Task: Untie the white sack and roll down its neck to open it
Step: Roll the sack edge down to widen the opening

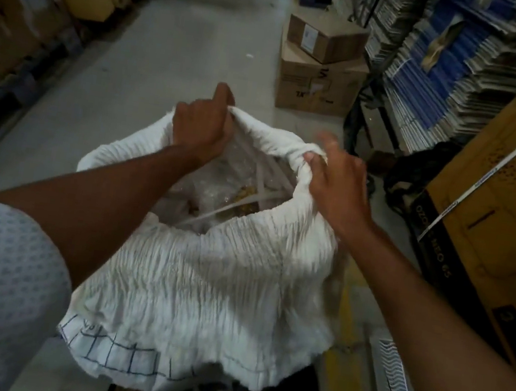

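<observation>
"OZONE NEO 65" on yellow-brown carton [489,225], other labels unreadable

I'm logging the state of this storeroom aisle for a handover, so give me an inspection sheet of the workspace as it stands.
Surface: grey concrete floor, bare along the aisle; a yellow line runs beside the sack.
Job's things: white sack mouth open, no tie seen, fabric bunched in folds round the rim; clear plastic packets and white strips show inside.
Clutter: two stacked cardboard boxes ahead on the right; a dark bundle lies on the floor by the shelving.
Grippers: left hand grips the far rim; right hand grips the right rim, slightly blurred.
Cables: nothing seen.
Surroundings: stacked flat cartons on the right; brown boxes on the left.
</observation>
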Available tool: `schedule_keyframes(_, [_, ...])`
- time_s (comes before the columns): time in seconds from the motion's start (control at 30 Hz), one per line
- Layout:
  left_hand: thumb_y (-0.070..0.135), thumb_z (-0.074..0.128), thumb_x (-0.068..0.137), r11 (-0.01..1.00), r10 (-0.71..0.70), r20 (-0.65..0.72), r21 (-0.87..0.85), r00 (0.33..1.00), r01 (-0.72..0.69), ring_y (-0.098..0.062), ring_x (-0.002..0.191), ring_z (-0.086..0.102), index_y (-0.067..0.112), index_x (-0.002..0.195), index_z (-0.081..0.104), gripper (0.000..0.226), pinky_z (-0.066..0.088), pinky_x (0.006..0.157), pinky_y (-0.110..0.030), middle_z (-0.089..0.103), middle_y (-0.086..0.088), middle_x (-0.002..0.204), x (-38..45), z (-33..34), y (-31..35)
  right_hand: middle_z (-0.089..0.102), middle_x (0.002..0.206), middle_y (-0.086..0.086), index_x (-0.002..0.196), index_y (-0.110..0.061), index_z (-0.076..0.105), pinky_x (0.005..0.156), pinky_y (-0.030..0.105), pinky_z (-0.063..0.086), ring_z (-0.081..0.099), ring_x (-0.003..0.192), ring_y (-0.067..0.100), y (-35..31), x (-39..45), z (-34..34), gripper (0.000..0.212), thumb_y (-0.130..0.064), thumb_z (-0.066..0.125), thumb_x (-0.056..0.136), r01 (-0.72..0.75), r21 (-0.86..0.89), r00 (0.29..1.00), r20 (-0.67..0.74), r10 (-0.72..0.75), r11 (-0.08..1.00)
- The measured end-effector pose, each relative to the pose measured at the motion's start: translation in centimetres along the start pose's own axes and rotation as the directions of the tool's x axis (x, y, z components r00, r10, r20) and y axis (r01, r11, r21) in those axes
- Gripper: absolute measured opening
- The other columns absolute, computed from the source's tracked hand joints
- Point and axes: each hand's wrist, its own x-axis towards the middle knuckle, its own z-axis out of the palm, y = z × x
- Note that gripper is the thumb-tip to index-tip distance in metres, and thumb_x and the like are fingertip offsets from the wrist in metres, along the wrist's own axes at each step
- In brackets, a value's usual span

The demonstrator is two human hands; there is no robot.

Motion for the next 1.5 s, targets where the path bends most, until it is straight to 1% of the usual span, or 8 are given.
schedule_keyframes(0.3, [0.025, 0.052, 0.071, 0.978, 0.029, 0.294, -0.204, 0.955, 0.033, -0.040, 0.100, 0.062, 0.014, 0.117, 0.054, 0.048, 0.049, 0.088, -0.045, 0.065, -0.017, 0.107, -1.8, 1.4, 0.5, 0.057, 0.137, 0.017, 0.137, -0.010, 0.055, 0.107, 0.044, 0.039, 0.053, 0.126, 0.034, 1.5, -4.0, 1.8, 0.046, -0.012, 0.059, 0.091, 0.354, -0.319, 0.935, 0.154, -0.320, 0.879])
schedule_keyframes(0.53, [0.023, 0.059, 0.087, 0.924, 0.360, 0.044, -0.156, 0.932, -0.349, -0.035, 0.127, 0.046, 0.002, 0.137, 0.048, 0.056, 0.036, 0.110, -0.040, 0.050, -0.022, 0.136, -8.6, -1.9, -0.8, 0.063, 0.125, -0.001, 0.132, -0.020, 0.054, 0.101, 0.037, 0.042, 0.058, 0.114, 0.023, -2.0, -5.1, 1.6, 0.072, -0.075, 0.046, 0.086, 0.660, -0.151, 0.646, 0.614, -0.454, 0.736])
schedule_keyframes(0.73, [0.091, 0.035, 0.075, 0.957, 0.289, 0.701, -0.204, 0.652, -0.205, -0.018, 0.103, 0.066, 0.027, 0.139, 0.047, 0.091, 0.052, 0.088, -0.033, 0.069, -0.001, 0.120, -14.9, -6.1, -3.1, 0.053, 0.139, 0.005, 0.151, -0.017, 0.028, 0.112, 0.043, 0.022, 0.048, 0.128, 0.026, -1.3, -5.2, -1.0, 0.107, -0.076, 0.065, 0.070, 0.635, -0.336, 0.578, 0.804, -0.140, 0.696])
schedule_keyframes(0.9, [0.048, 0.072, 0.078, 0.932, 0.356, 0.718, -0.228, 0.599, -0.281, -0.019, 0.105, 0.065, 0.029, 0.126, 0.054, 0.055, 0.052, 0.086, -0.034, 0.069, 0.001, 0.117, -15.6, -9.8, -3.5, 0.068, 0.101, -0.001, 0.107, -0.022, 0.059, 0.083, 0.035, 0.044, 0.062, 0.092, 0.023, -2.1, -6.7, -2.8, 0.047, -0.055, 0.074, 0.077, 0.692, -0.281, 0.603, 0.732, -0.318, 0.665])
schedule_keyframes(1.07, [0.023, 0.067, 0.078, 0.753, 0.629, 0.308, -0.014, 0.714, -0.658, -0.021, 0.076, 0.067, 0.025, 0.116, 0.051, 0.042, 0.050, 0.051, -0.028, 0.068, -0.001, 0.094, -18.1, -12.7, -5.0, 0.063, 0.074, 0.004, 0.085, -0.016, 0.059, 0.044, 0.029, 0.045, 0.059, 0.055, 0.019, 0.1, -8.9, -5.3, 0.005, -0.012, 0.058, 0.083, 0.839, -0.335, 0.525, 0.293, -0.799, 0.429])
schedule_keyframes(1.23, [0.026, 0.049, 0.095, 0.670, 0.707, 0.246, 0.068, 0.663, -0.739, -0.019, 0.071, 0.058, 0.021, 0.119, 0.055, 0.025, 0.046, 0.049, -0.031, 0.060, -0.002, 0.090, -22.2, -11.0, -6.3, 0.066, 0.082, 0.005, 0.087, -0.017, 0.063, 0.050, 0.030, 0.050, 0.062, 0.064, 0.019, 1.3, -11.2, -5.2, 0.007, -0.021, 0.062, 0.082, 0.842, -0.340, 0.527, 0.359, -0.770, 0.418])
schedule_keyframes(1.37, [0.059, 0.028, 0.102, 0.794, 0.549, 0.590, -0.149, 0.592, -0.589, -0.025, 0.089, 0.065, 0.025, 0.119, 0.062, 0.051, 0.051, 0.066, -0.035, 0.065, -0.005, 0.100, -23.6, -11.2, -4.9, 0.060, 0.079, -0.006, 0.082, -0.028, 0.059, 0.058, 0.029, 0.047, 0.055, 0.065, 0.013, 2.8, -14.4, -3.9, 0.035, -0.060, 0.051, 0.093, 0.887, -0.187, 0.453, 0.537, -0.712, 0.423])
schedule_keyframes(1.5, [0.049, 0.030, 0.103, 0.812, 0.518, 0.610, -0.128, 0.600, -0.570, -0.029, 0.094, 0.065, 0.015, 0.101, 0.068, 0.051, 0.048, 0.070, -0.037, 0.066, -0.010, 0.102, -20.7, -10.7, -2.1, 0.056, 0.061, -0.007, 0.061, -0.025, 0.059, 0.049, 0.028, 0.043, 0.051, 0.053, 0.014, 0.6, -13.9, -1.9, 0.054, -0.044, 0.033, 0.104, 0.872, -0.167, 0.480, 0.471, -0.740, 0.460])
